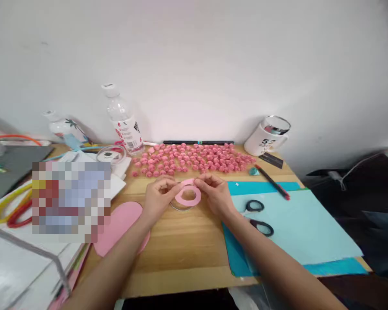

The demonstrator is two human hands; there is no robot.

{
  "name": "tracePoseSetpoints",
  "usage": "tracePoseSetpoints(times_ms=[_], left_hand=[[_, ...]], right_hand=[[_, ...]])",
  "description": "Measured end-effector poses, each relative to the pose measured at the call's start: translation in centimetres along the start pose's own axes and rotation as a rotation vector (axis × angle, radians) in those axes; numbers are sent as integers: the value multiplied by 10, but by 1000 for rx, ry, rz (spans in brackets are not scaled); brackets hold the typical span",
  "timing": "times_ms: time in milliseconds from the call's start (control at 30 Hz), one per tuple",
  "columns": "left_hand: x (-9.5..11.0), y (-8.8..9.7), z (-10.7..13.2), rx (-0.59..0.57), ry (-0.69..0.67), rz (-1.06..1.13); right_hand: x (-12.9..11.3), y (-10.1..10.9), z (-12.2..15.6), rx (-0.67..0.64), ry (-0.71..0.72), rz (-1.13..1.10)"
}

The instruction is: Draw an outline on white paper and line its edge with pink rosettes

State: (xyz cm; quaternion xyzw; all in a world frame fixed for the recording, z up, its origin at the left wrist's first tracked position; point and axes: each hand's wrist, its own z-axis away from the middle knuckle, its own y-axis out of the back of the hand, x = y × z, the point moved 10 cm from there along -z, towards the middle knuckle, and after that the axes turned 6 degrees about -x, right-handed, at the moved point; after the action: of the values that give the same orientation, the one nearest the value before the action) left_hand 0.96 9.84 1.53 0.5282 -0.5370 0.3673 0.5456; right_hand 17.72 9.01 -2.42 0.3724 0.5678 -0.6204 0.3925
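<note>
A flat pink paper ring [196, 199] is held up between both hands over the middle of the wooden table. My left hand [160, 193] pinches its upper left edge between thumb and fingers. On the upper right edge, my right hand [215, 193] has a similar pinch. Beneath or behind the ring shows a thin grey hoop [181, 209]; whether it touches the ring I cannot tell. Just beyond the hands lie many small pink rolled rosettes [184, 160]. A pink paper oval [119, 224] lies under my left forearm.
Black-handled scissors [261, 227] rest on pale blue sheets [304, 228] at right. A pen [273, 183], a white mug [267, 137] and a dark card [271, 160] stand or lie farther back. At left are a plastic bottle [124, 120] and piled papers [16, 254].
</note>
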Motion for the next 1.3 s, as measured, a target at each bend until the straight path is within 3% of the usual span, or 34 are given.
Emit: tracePoseSetpoints(times_ms=[167,367,533,800,1133,1300], left_hand=[[9,2,0,26,-23,-13],[-8,0,2,25,144,93],[-13,-3,3,14,199,154],[-12,-14,4,-102,203,182],[-16,-15,4,-105,264,292],[-23,-22,7,-159,317,352]], right_hand=[[2,-1,-1,-33,-4,18],[3,-2,0,-29,-24,-15],[0,-3,1,-14,-17,-27],[-4,-2,1,-27,12,30],[-1,-6,1,-40,-32,-40],[-2,-8,2,-66,-17,-25]])
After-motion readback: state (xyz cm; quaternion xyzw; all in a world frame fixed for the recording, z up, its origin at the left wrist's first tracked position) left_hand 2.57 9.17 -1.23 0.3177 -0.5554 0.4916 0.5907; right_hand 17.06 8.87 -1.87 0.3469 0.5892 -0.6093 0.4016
